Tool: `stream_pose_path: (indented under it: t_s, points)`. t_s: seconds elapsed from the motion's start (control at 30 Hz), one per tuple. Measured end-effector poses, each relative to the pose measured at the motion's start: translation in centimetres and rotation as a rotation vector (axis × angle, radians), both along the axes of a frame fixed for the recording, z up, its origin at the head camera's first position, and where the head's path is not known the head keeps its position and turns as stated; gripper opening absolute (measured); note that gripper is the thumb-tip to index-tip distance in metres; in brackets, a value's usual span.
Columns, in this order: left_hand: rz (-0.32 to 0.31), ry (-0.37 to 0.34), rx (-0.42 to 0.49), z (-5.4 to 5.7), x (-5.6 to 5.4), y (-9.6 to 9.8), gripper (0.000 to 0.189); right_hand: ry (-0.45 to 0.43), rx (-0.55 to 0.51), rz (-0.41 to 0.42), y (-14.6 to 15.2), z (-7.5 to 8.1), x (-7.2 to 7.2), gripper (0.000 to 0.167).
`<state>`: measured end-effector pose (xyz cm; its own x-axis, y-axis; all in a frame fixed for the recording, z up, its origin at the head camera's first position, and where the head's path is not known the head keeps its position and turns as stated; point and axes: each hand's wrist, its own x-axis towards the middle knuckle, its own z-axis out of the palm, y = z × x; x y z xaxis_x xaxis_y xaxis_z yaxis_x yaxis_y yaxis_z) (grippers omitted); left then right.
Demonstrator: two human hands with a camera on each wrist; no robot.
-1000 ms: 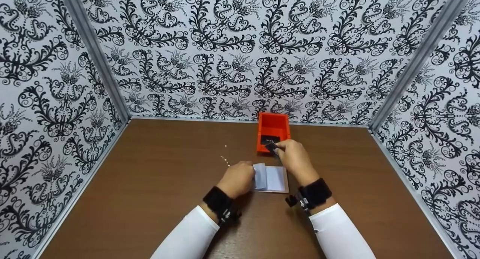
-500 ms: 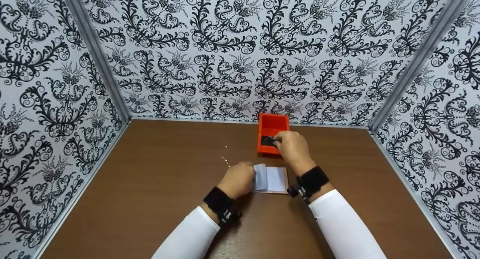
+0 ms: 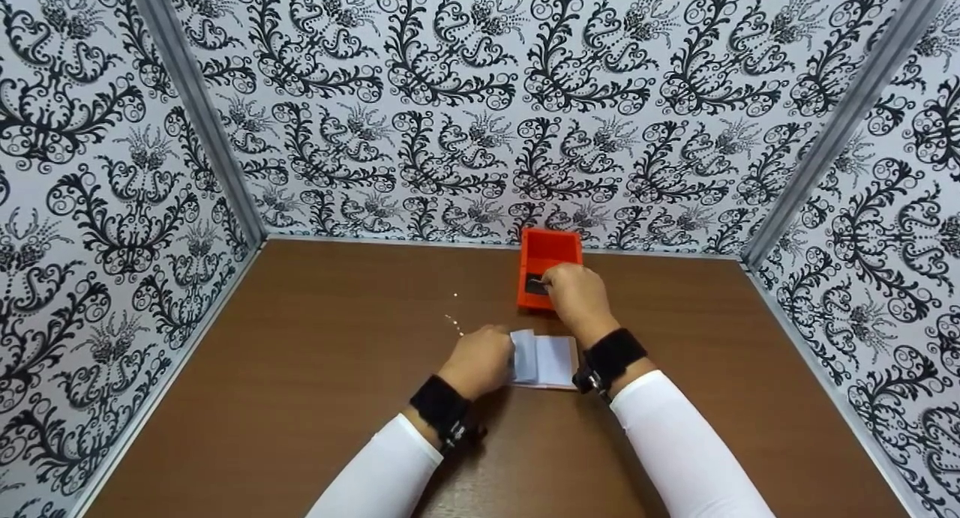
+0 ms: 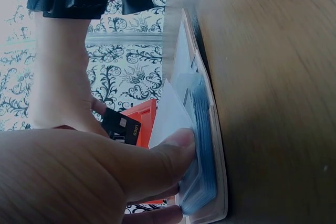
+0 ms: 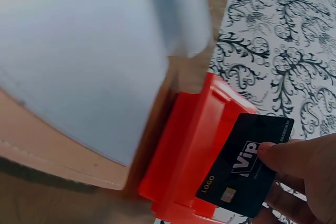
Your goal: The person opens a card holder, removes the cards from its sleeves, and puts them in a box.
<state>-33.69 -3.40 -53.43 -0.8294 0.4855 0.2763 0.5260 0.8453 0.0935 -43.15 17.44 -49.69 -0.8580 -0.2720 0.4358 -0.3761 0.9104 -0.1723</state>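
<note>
The right hand [image 3: 579,299] pinches a black card [image 5: 245,166] between its thumb and fingers, with the thumb lying across the face beside the large white "Vip" lettering. The card also carries a gold chip and the word "LOGO". Its place is at the orange-red bin [image 3: 550,242], which stands at the far side of the brown table [image 3: 315,353], a little right of the middle; I cannot tell whether the card's edge touches the bin. In the head view the right hand covers the bin's near right part, and a dark patch shows inside, just left of the fingertips

The left hand [image 3: 478,362] grips the leaves of an open booklet [image 3: 555,362], its thumb pressed on one leaf and its other fingers partly hidden. The booklet lies on the table, nearer than the bin, and shows a tan cover and a stack of clear sleeves [image 4: 205,156]

Small pale flecks [image 3: 455,324] lie on the table to the far left of the left hand. Black wristbands [image 3: 441,404] and white sleeves [image 3: 679,435] cover the wrists and forearms, and the far wall [image 3: 450,91] bears a black scroll pattern
</note>
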Motion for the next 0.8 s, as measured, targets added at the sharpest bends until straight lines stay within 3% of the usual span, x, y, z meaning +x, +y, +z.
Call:
stream_pose_path:
  t_s: [0.13,0.37,0.8]
  points:
    - [-0.007,0.006,-0.003,0.0,-0.1,0.0,0.010,0.059,0.027,0.032,-0.4,-0.7,-0.3,0.008]
    - [-0.013,0.014,-0.010,-0.1,-0.1,-0.1,0.005,0.121,0.067,0.031,-0.6,-2.1,-0.9,0.022]
    - [0.009,-0.016,-0.037,-0.2,-0.2,0.1,0.004,-0.037,0.108,0.028,-1.0,-1.9,-1.2,0.016]
